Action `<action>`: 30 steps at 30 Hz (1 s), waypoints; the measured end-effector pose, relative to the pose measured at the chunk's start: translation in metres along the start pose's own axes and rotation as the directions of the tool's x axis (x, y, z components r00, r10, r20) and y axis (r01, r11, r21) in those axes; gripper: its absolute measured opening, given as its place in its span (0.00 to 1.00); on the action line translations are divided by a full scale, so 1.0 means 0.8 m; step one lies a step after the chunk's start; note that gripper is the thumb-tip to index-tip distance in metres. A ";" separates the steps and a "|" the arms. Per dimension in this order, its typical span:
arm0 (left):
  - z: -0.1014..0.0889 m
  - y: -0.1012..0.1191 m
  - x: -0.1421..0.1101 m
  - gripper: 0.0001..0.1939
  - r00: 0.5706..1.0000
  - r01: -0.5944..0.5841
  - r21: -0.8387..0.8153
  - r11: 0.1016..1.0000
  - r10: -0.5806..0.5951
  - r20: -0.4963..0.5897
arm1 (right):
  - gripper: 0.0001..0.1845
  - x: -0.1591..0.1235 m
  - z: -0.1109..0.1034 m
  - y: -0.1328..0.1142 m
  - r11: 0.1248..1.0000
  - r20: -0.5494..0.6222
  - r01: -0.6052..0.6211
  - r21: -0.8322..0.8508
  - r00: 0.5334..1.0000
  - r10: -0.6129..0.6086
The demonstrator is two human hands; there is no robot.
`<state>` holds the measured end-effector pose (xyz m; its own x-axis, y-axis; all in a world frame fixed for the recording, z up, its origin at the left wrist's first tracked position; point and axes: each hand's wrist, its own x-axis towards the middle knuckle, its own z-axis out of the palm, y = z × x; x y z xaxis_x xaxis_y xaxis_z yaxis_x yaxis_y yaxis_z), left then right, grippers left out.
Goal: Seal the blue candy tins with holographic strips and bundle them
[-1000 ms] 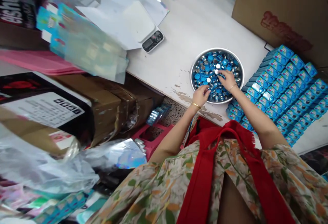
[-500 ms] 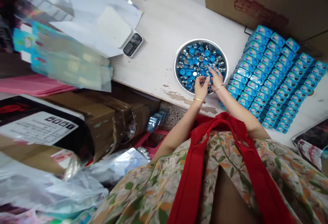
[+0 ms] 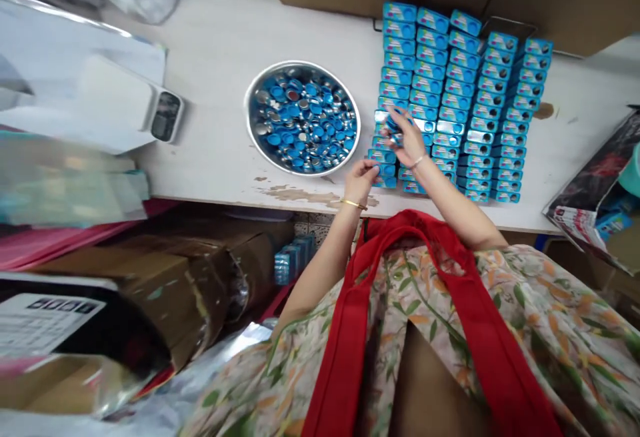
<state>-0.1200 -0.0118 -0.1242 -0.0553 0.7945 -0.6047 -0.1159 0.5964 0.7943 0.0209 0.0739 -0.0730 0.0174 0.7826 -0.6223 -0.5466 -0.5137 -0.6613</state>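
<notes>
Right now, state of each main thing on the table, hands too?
Metal bowl: upright, uncovered, holding many loose round pieces
Right hand: partly closed, holding several round pieces
Left hand: fingers bent, unclear whether gripping a piece
Blue boxes: lined up in five rows
Scale: lying flat, display unreadable
Table: worn near front edge

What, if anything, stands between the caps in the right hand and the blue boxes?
Nothing visible: the right hand holds caps above the left columns of boxes, though what lies under it is hidden. The left hand is at the leftmost column's near end, and the bowl stands off to the left.
</notes>
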 end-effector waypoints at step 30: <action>0.228 0.013 -0.027 0.07 0.760 -0.625 0.631 0.461 0.173 0.626 | 0.23 -0.137 -0.269 -0.022 0.965 -0.039 -0.261 -0.005 0.965 0.261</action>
<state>0.0607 -0.0018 -0.0920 0.5591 0.7786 -0.2848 0.6065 -0.1499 0.7809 0.2084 -0.0786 -0.0834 -0.0931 0.6071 -0.7892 -0.5283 -0.7020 -0.4777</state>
